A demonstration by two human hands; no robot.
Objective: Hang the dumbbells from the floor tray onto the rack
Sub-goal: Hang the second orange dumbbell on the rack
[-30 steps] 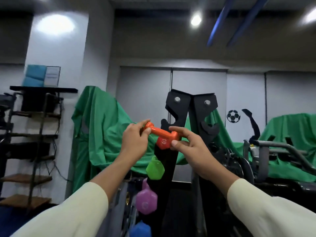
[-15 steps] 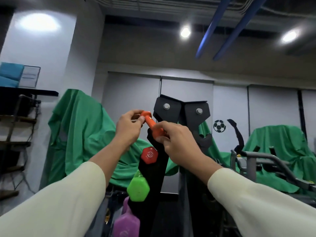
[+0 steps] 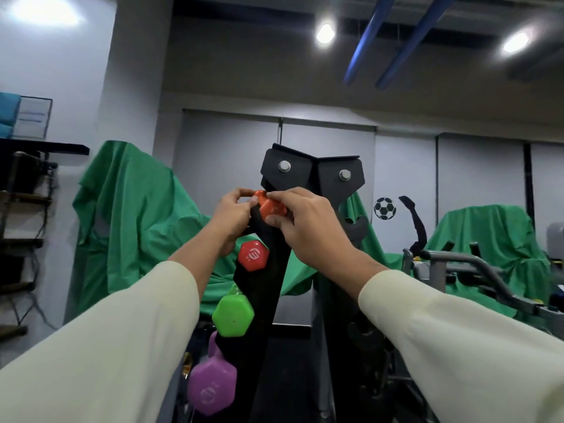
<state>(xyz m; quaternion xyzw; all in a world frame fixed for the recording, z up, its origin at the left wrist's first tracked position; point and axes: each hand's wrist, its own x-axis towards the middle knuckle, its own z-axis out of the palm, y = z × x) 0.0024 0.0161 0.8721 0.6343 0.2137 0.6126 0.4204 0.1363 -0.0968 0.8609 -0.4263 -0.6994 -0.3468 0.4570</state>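
A small orange dumbbell (image 3: pixel 270 206) is held against the top slot of the black A-frame rack (image 3: pixel 308 175), just under its bolted top plates. My left hand (image 3: pixel 233 215) pinches its left end and my right hand (image 3: pixel 305 224) grips its right head from above. Much of the orange dumbbell is hidden by my fingers. Below it on the rack's left upright hang a red dumbbell (image 3: pixel 253 255), a green dumbbell (image 3: pixel 233 315) and a purple dumbbell (image 3: pixel 212 387). The floor tray is out of view.
Green cloths (image 3: pixel 131 215) drape equipment behind and to the left of the rack. A dark shelf unit (image 3: pixel 21 209) stands at the far left. Grey gym machine bars (image 3: pixel 476 270) and another green-covered object (image 3: pixel 491 239) sit to the right.
Both hands have carried the orange dumbbell up from beside the red one to the rack's top slot, and the view has tilted upward.
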